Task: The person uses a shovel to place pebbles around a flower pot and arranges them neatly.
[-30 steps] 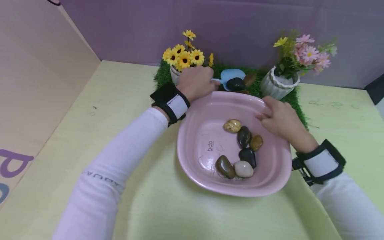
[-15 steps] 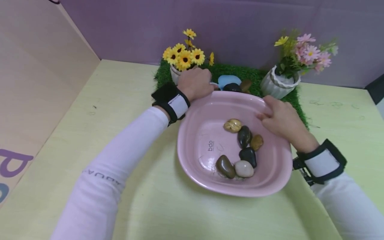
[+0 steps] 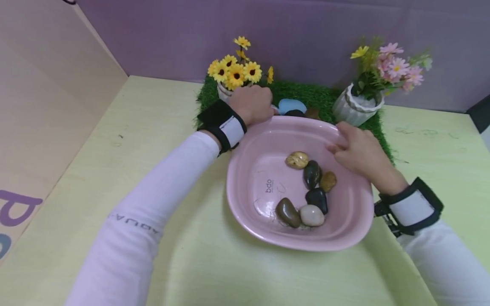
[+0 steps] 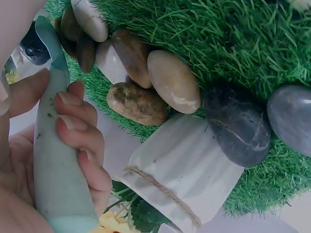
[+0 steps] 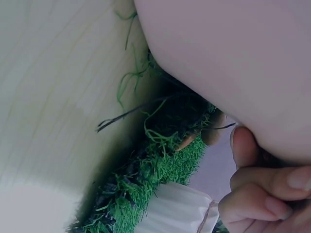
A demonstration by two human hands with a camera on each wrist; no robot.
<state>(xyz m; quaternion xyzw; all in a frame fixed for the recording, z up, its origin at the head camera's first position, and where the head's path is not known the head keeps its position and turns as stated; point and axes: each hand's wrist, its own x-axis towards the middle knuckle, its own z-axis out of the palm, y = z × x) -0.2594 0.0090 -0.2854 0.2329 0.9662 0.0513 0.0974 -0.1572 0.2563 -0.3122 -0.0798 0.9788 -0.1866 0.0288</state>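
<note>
My left hand (image 3: 252, 104) curls its fingers round the handle (image 4: 63, 145) of a small light-blue toy shovel (image 3: 292, 106) behind the pink basin (image 3: 245, 212). A black stone (image 3: 295, 113) lies at the scoop, partly hidden by the basin's far rim; the left wrist view shows this black stone (image 4: 35, 46) against the scoop too. With thumb and fingers my right hand (image 3: 361, 153) grips the basin's far right rim. Inside the basin lie several wet stones, among them a white stone (image 3: 311, 215), a dark brown stone (image 3: 288, 212) and a tan stone (image 3: 297, 160).
Artificial grass (image 3: 319, 95) lies along the purple back wall (image 3: 164, 42). On it stand a white pot (image 3: 354, 108) of pink flowers and a pot with yellow flowers (image 3: 235, 74). Several stones, such as a black veined stone (image 4: 236, 125), rest on the grass near the left hand.
The shovel's scoop and the black stone have sunk lower behind the basin's far rim and slightly left. The left wrist has shifted a little. The right hand and basin have barely moved.
</note>
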